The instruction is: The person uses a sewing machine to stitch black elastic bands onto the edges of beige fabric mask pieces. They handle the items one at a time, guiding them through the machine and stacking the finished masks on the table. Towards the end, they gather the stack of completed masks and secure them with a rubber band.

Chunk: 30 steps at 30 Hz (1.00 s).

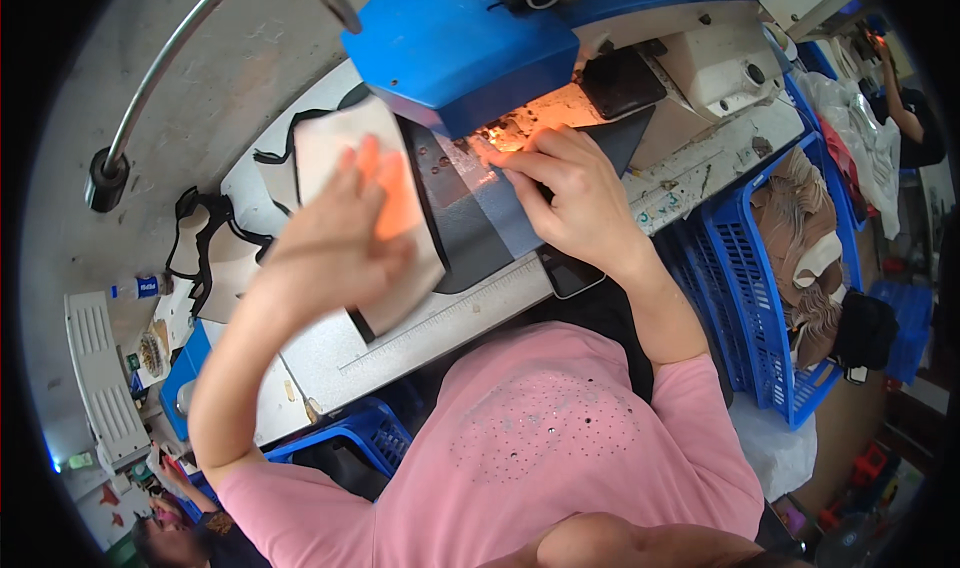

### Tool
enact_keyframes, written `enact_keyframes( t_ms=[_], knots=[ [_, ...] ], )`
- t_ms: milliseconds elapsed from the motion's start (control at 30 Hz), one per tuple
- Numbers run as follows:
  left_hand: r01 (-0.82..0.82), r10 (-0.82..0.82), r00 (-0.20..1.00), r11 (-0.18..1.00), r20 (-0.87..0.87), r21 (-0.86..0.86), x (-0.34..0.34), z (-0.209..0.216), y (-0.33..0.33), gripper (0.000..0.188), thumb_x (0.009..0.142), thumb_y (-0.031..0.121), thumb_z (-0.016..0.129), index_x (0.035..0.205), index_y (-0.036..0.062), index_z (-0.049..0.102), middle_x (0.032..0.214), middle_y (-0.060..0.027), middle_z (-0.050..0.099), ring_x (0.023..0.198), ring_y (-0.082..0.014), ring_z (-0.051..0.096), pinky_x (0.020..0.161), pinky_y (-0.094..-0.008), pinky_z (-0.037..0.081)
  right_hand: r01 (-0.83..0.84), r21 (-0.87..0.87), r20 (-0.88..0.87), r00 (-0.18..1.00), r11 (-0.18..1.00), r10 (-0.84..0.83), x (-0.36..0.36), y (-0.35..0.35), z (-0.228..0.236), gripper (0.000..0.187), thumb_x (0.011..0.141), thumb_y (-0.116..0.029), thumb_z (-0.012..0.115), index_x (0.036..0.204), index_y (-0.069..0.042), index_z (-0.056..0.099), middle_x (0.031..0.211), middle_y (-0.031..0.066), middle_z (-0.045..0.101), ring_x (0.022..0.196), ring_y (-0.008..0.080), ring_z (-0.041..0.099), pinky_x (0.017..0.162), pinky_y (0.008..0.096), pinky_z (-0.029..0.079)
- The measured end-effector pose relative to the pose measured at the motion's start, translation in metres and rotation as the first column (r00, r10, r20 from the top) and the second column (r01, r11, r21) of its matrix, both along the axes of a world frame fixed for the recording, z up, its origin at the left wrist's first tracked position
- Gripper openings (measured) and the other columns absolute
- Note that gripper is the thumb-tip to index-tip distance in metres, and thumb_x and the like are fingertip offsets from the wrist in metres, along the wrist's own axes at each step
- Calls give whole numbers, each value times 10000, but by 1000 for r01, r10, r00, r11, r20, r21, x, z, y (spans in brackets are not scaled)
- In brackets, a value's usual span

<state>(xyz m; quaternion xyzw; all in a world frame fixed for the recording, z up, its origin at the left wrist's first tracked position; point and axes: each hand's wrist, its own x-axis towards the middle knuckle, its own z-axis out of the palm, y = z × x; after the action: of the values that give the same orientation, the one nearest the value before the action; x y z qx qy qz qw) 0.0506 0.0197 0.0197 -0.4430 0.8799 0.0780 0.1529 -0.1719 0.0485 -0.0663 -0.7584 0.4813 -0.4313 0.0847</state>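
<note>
My left hand (345,233), smeared by motion, lies with fingers stretched over a cream panel with dark edges (340,133). Next to that panel, dark grey sheet material (465,238) is spread under the head of a blue machine (470,48). My right hand (580,193) is closed at the machine's lit work area, with thumb and forefinger brought together over the dark sheet. Whatever is between those fingertips is too small to make out. Orange light (545,108) falls on the work surface and part of the cream panel.
A phone (570,273) lies at the table's front edge, beside a printed ruler scale (450,313). Blue crates stand at the right, one holding brown pieces (795,218). Black-edged pieces (205,233) and a metal lamp arm (160,63) are at the left. Other people appear at both sides.
</note>
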Motion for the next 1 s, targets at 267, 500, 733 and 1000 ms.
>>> enact_keyframes(
  t_ms=[267,500,733,1000],
  knots=[
    [45,-92,926,990,-366,-135,6,-29,60,664,657,286,747,1163,0,426,1192,-225,410,1166,-409,388,930,-440,386,6,10,8,1000,1000,-7,2,0,0,157,730,-11,606,870,-33,672,682,72,507,689,232,510,632,337,406],
    [-180,-4,720,965,-694,-192,48,-64,59,525,671,-101,515,1187,-8,528,1129,-193,452,1002,-314,480,846,-347,408,16,13,-5,1000,1000,-16,3,0,2,101,716,-39,608,806,-28,653,690,76,520,700,257,526,649,359,409],
    [-704,-96,509,525,-855,-478,147,-22,49,340,794,-133,479,1100,-30,586,1107,-188,601,1001,-287,592,877,-297,436,62,82,7,998,995,-63,2,2,3,120,742,-32,608,847,-31,665,724,84,532,717,258,528,665,347,413],
    [-651,288,342,759,-894,-5,255,-126,50,643,520,-226,295,1013,10,632,1282,-122,510,1314,-268,316,1102,-369,174,74,96,-16,997,993,-73,5,3,3,150,749,-35,602,882,-46,670,729,76,519,723,245,523,678,334,418]
  ],
)
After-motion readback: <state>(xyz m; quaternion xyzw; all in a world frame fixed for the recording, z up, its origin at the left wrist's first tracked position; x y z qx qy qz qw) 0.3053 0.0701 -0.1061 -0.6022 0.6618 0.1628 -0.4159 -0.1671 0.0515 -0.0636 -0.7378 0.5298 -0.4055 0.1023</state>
